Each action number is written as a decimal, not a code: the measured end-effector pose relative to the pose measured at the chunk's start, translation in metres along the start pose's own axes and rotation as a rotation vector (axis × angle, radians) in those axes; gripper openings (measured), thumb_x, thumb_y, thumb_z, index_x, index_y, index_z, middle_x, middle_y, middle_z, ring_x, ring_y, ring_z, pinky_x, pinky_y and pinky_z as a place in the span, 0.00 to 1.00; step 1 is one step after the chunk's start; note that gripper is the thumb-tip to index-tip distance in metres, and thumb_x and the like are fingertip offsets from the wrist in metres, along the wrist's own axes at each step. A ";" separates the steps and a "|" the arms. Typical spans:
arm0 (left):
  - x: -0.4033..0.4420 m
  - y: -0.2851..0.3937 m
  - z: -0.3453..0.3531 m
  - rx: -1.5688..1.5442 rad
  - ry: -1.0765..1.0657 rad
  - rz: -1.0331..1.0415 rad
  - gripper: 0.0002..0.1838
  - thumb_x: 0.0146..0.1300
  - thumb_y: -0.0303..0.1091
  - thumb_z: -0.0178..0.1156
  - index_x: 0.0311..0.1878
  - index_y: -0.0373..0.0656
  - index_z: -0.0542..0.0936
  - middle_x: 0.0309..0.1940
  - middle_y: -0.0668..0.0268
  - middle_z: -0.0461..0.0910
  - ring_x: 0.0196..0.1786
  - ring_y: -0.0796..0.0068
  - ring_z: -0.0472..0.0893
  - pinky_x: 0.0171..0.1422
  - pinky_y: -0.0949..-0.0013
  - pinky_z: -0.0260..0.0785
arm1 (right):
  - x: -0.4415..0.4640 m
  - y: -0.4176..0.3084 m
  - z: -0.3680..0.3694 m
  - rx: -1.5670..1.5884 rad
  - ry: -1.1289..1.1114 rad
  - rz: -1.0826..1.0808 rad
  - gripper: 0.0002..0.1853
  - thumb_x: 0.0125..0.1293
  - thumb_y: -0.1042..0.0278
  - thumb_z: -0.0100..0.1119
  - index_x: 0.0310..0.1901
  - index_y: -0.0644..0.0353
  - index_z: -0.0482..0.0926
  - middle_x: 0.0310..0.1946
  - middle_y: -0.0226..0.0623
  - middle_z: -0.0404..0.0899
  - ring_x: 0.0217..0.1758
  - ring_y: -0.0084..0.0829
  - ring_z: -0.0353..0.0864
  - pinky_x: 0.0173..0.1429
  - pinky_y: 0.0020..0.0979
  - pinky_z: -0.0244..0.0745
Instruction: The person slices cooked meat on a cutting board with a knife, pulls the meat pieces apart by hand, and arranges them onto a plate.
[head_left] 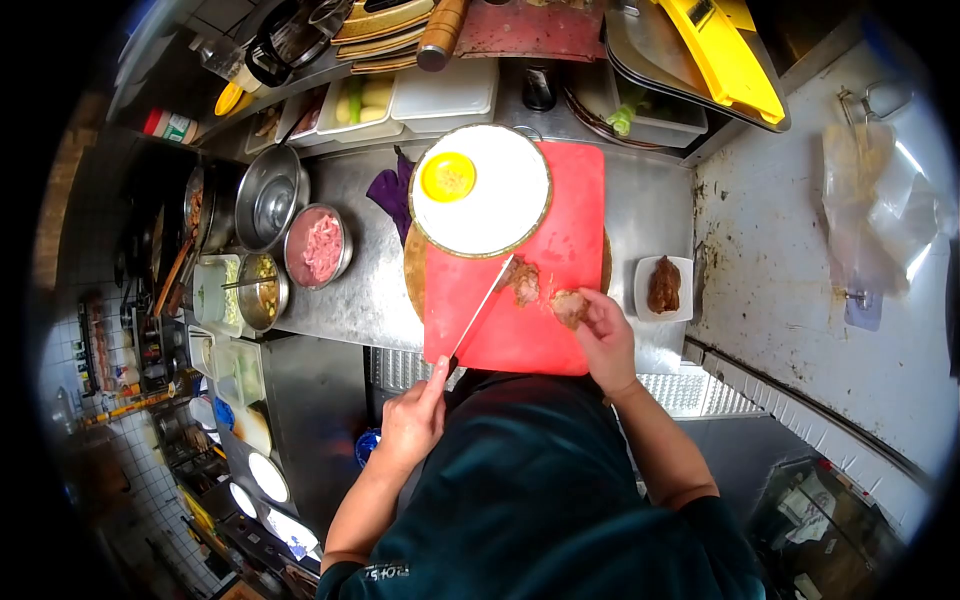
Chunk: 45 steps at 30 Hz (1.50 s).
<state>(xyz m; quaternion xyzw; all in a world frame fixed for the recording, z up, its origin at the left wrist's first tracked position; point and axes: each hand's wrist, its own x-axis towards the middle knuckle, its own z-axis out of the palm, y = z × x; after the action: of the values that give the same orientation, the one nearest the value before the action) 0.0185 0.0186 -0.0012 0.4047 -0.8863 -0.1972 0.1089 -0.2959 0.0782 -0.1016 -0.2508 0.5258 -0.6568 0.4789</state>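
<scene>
My left hand (pixel 415 420) is closed round the handle of a knife (pixel 482 310), its index finger stretched along the top. The blade slants up across a red cutting board (pixel 460 345), its tip beside some cut pieces of cooked meat (pixel 522 282). At the board's right edge my right hand (pixel 608 345) pinches a larger chunk of meat (pixel 570 309) between thumb and fingers. A round white plate (pixel 500 220) with a dark rim rests on the far part of the board. On it stands a small yellow dish (pixel 447 177) with something granular inside.
Right of the board, a square white dish (pixel 645 290) holds a browned piece of meat (pixel 664 284). To the left stand a bowl of raw pink meat (pixel 322 248), a metal bowl (pixel 272 198) and a purple cloth (pixel 391 195). Lidded containers (pixel 445 95) line the shelf behind.
</scene>
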 end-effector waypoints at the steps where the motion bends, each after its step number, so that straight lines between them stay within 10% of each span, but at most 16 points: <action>1: 0.000 0.000 -0.001 0.000 0.000 0.000 0.39 0.65 0.20 0.67 0.82 0.47 0.74 0.30 0.55 0.82 0.27 0.49 0.85 0.34 0.50 0.80 | 0.000 -0.003 0.001 0.074 0.000 0.049 0.25 0.74 0.81 0.67 0.72 0.68 0.77 0.66 0.41 0.84 0.63 0.36 0.87 0.71 0.36 0.81; 24: 0.002 0.002 0.001 -0.026 0.021 0.004 0.38 0.66 0.19 0.67 0.80 0.45 0.76 0.29 0.54 0.81 0.26 0.49 0.85 0.33 0.50 0.79 | 0.008 -0.005 -0.016 1.108 -0.169 0.494 0.24 0.81 0.69 0.56 0.74 0.62 0.74 0.71 0.59 0.80 0.60 0.35 0.88 0.67 0.36 0.84; 27: 0.002 0.002 0.001 -0.028 0.022 0.007 0.38 0.65 0.19 0.67 0.80 0.45 0.76 0.29 0.54 0.81 0.26 0.49 0.84 0.33 0.50 0.79 | 0.009 -0.017 -0.010 0.991 -0.125 0.497 0.22 0.82 0.71 0.56 0.73 0.62 0.76 0.67 0.52 0.83 0.58 0.36 0.87 0.64 0.34 0.83; 34: 0.000 0.003 0.002 -0.015 0.017 0.014 0.38 0.65 0.19 0.67 0.81 0.47 0.75 0.28 0.55 0.81 0.26 0.50 0.84 0.33 0.50 0.79 | 0.019 -0.022 0.002 -0.695 -0.152 -0.186 0.20 0.67 0.81 0.70 0.60 0.63 0.81 0.53 0.43 0.85 0.58 0.40 0.87 0.57 0.40 0.86; 45: 0.000 0.003 0.002 -0.042 -0.003 0.028 0.41 0.64 0.19 0.67 0.82 0.50 0.74 0.29 0.56 0.79 0.26 0.50 0.83 0.33 0.51 0.79 | 0.016 0.009 0.006 -0.947 -0.064 -0.424 0.21 0.63 0.73 0.77 0.57 0.62 0.83 0.55 0.47 0.84 0.58 0.54 0.84 0.64 0.49 0.82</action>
<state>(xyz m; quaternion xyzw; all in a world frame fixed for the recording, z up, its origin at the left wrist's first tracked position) 0.0154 0.0210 -0.0016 0.3898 -0.8876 -0.2146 0.1187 -0.2943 0.0609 -0.1114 -0.5609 0.6879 -0.4217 0.1851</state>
